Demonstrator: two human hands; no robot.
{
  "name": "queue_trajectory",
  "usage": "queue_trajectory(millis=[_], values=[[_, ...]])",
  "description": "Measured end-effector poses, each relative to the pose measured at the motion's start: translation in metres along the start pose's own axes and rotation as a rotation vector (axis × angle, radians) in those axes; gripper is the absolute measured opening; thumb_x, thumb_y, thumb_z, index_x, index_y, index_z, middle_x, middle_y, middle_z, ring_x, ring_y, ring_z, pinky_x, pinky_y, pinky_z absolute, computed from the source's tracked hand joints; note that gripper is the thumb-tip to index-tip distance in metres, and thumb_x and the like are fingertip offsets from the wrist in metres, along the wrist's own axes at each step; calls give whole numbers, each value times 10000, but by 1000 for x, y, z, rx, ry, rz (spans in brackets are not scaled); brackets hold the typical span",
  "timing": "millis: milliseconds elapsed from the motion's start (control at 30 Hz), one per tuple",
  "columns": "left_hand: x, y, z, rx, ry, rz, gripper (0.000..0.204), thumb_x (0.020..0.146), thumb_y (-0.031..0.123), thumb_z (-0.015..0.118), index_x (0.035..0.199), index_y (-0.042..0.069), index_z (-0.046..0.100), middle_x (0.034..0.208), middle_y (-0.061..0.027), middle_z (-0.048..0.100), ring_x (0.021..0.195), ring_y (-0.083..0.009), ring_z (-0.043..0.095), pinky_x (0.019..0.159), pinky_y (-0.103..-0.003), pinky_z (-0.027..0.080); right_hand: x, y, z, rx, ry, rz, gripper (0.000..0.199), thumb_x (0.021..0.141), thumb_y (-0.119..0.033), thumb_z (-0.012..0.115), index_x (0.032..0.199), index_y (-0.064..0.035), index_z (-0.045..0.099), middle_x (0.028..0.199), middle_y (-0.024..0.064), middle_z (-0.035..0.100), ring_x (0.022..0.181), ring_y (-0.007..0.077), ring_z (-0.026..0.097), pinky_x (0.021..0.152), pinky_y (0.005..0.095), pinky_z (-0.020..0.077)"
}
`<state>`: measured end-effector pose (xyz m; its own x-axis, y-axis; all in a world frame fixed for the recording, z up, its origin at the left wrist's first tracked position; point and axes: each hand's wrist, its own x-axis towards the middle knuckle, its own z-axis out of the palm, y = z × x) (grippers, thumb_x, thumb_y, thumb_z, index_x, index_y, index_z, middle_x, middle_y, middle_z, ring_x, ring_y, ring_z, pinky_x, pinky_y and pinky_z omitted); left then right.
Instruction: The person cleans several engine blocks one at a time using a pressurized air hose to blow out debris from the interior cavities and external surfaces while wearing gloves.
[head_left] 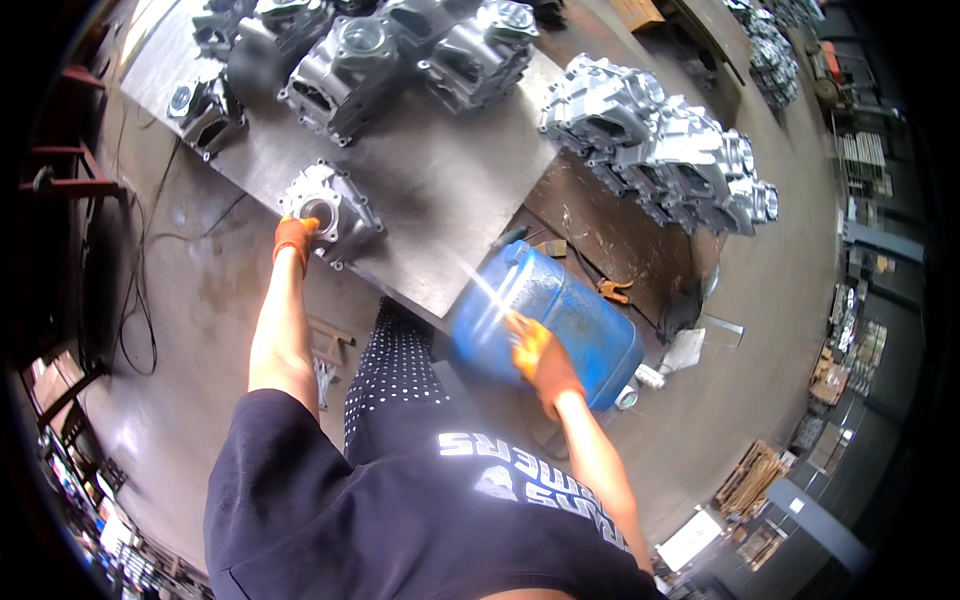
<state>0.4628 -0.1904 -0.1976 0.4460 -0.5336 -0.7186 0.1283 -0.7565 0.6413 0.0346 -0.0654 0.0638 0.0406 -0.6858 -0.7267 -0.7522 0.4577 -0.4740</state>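
My left hand (298, 236), in an orange glove, grips a grey cast-metal housing (345, 215) with a round opening. The housing stands at the near left edge of a metal-topped table (440, 200). My right hand (543, 365), in a yellow and orange glove, is closed round a thin pale rod-like tool (485, 290). Motion smears the tool, so its exact kind does not show. It points up and left, over a blue plastic jerrycan (575, 310) and near the table's corner, apart from the housing.
Several similar housings (345, 75) crowd the far side of the table. More castings (660, 140) are piled at the right, beside a brown surface (600, 215). An orange glove (613, 291) lies beyond the jerrycan. A cable (135, 290) runs over the floor at left.
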Motion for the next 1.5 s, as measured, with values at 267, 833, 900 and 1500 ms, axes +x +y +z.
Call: queue_trajectory(millis=[267, 833, 900, 1500], values=[[-105, 81, 26, 1053, 63, 403, 419, 683, 181, 669, 1068, 28, 598, 1051, -222, 638, 1036, -355, 601, 847, -408, 484, 23, 69, 15, 374, 247, -189, 371, 831, -122, 602, 1185, -24, 550, 1197, 111, 621, 1038, 204, 618, 838, 305, 487], [-417, 87, 275, 1148, -623, 1860, 175, 729, 100, 615, 893, 146, 653, 999, -107, 605, 979, -310, 581, 773, -435, 470, -302, 108, 47, 724, 983, 173, 354, 853, -20, 542, 1207, 2, 549, 1073, 52, 605, 900, 133, 569, 734, 234, 443], [-451, 59, 287, 1143, -686, 1934, 162, 744, 134, 624, 900, 158, 658, 1012, -100, 600, 999, -305, 574, 788, -443, 452, -320, 128, 59, 473, 1160, 335, 394, 838, 20, 544, 1231, 12, 528, 1196, 93, 616, 1064, 198, 590, 891, 253, 452], [-414, -148, 272, 1072, -895, 1611, 189, 852, 236, 539, 1006, 165, 621, 969, -54, 583, 949, -264, 546, 741, -401, 433, -344, 112, 134, 640, 1046, 48, 267, 822, -165, 664, 1072, -77, 645, 879, 153, 676, 802, 261, 649, 710, 349, 501]])
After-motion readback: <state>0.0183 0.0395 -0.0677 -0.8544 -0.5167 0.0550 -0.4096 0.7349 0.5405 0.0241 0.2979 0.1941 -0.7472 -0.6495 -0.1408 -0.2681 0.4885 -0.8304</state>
